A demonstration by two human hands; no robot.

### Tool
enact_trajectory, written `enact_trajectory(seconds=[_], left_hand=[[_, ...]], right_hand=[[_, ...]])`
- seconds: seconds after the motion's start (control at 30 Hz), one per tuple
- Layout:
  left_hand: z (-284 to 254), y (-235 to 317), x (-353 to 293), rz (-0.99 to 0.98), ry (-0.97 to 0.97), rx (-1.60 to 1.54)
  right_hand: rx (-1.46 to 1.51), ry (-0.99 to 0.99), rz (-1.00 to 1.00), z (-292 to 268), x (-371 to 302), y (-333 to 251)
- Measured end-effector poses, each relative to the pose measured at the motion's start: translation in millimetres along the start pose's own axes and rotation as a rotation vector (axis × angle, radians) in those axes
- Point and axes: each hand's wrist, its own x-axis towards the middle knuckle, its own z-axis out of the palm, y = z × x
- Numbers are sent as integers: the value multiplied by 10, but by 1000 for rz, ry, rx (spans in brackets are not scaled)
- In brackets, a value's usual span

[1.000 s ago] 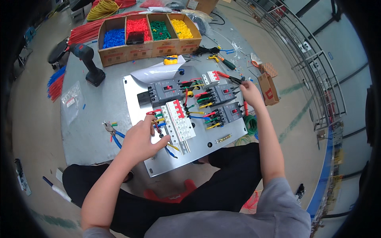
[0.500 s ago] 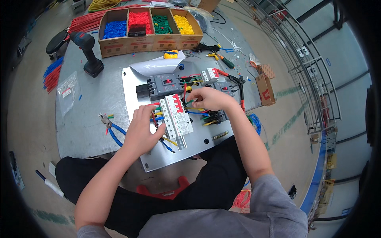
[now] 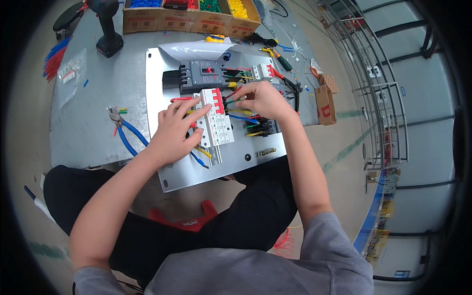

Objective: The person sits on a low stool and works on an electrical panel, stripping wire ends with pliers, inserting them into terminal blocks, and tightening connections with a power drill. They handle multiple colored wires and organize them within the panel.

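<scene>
A white miniature circuit breaker row (image 3: 216,129) with red levers stands on a rail on the silver mounting plate (image 3: 228,164). My left hand (image 3: 173,129) spreads over its left side, fingers apart, one fingertip resting near the red levers. Red, yellow and blue wires stick out beneath that hand. On the breakers' right side, my right hand (image 3: 268,102) pinches a thin green wire (image 3: 233,102) near its terminal end; the fingers partly hide the wire. Yellow and blue wires (image 3: 243,118) run below it to a black terminal block (image 3: 265,128). Behind sits a grey moulded-case breaker (image 3: 202,74).
Blue-handled pliers (image 3: 129,135) lie left of the plate. A cordless drill (image 3: 109,32) stands behind them. At the back is a cardboard box (image 3: 184,22) of coloured wire caps. Red-handled cutters (image 3: 290,83) and a screwdriver (image 3: 282,61) lie to the right.
The whole view has shifted, so the bench sits higher in it. My left hand's fingers have spread from the breakers' left edge over their face. My right hand stays at the green wire.
</scene>
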Motion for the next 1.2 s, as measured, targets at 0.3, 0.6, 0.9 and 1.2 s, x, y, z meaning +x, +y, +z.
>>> enact_trajectory(seconds=[0.3,0.6,0.9,1.2], left_hand=[[20,-3,7,14,34,-10],[-284,20,-16,-64,185,-38],[-152,-80,-172,-172,180,-211],[30,11,-455,-2,167,-122]], right_hand=[[-27,44,64,-48,-36,-115],[109,103,-50,-114,-148,13],[-51,299,-427,156,-292,-551],[-141,33,-470,724,-482,-868]])
